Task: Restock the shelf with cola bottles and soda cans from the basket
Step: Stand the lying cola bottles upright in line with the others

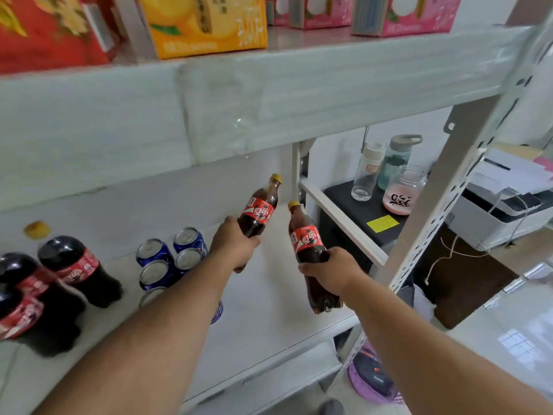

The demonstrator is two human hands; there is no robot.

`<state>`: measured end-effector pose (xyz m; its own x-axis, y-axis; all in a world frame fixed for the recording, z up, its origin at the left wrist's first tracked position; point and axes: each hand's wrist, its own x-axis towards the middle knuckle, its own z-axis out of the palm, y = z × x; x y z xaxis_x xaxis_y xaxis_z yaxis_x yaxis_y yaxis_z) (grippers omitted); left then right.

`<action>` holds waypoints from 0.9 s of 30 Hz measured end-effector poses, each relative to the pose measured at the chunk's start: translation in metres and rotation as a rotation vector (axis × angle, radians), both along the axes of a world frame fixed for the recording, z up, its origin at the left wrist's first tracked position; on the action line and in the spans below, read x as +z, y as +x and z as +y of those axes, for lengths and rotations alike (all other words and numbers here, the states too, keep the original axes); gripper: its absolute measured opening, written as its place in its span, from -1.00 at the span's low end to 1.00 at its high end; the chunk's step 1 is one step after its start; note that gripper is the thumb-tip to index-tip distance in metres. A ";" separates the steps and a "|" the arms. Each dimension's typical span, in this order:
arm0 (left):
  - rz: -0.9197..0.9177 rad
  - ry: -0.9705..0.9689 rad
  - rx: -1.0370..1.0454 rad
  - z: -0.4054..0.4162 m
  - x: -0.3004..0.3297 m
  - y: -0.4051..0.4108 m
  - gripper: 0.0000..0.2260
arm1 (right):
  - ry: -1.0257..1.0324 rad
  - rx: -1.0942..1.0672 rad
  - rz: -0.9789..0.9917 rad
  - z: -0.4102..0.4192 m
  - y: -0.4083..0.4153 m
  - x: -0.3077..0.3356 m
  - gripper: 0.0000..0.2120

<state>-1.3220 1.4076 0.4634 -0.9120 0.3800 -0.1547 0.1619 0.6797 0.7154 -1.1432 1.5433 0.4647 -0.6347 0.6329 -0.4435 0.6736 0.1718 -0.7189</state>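
White metal shelving [239,94] fills most of the frame; its lower board [269,301] runs from lower left to centre right. Cartons stand on the upper board: a red carton [51,31] at upper left, an orange carton [206,25] beside it, pink cartons [407,13] at upper right. Three large cola bottles [77,271] with red labels stand on the lower board at left. Blue soda cans [170,259] stand in a cluster just right of them, partly hidden by the left forearm. At centre, the left hand [233,244] grips a small cola bottle [260,208] round its lower body, yellow cap tilted up and right. The right hand [332,271] grips a second small cola bottle [311,256] round its middle, cap tilted up and left; both bottles are above the board. A purple basket [371,381] sits on the floor at lower centre right. Beyond the upright, a black cabinet [359,211] carries clear drinking bottles [380,166] and a jar [404,190].
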 end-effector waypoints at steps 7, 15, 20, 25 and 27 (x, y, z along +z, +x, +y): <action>-0.100 0.266 0.033 -0.052 0.044 0.051 -0.42 | -0.119 -0.070 0.221 -0.038 0.019 0.019 -0.50; -0.125 0.400 0.144 -0.106 0.069 0.104 -0.55 | -0.181 0.031 0.378 -0.071 0.022 0.045 -0.57; -0.135 0.399 0.237 -0.136 0.073 0.143 -0.50 | -0.224 0.119 0.394 -0.084 0.039 0.051 -0.67; -0.103 0.403 0.301 -0.162 0.069 0.183 -0.57 | -0.300 0.160 0.420 -0.099 0.057 0.045 -0.72; -0.086 0.423 0.338 -0.174 0.067 0.197 -0.58 | -0.325 0.175 0.417 -0.109 0.062 0.041 -0.63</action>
<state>-1.1251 1.2333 0.5307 -0.9850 0.1127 -0.1310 -0.0867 0.3334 0.9388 -1.0815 1.4342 0.5054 -0.8816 0.3748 -0.2867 0.3017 -0.0195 -0.9532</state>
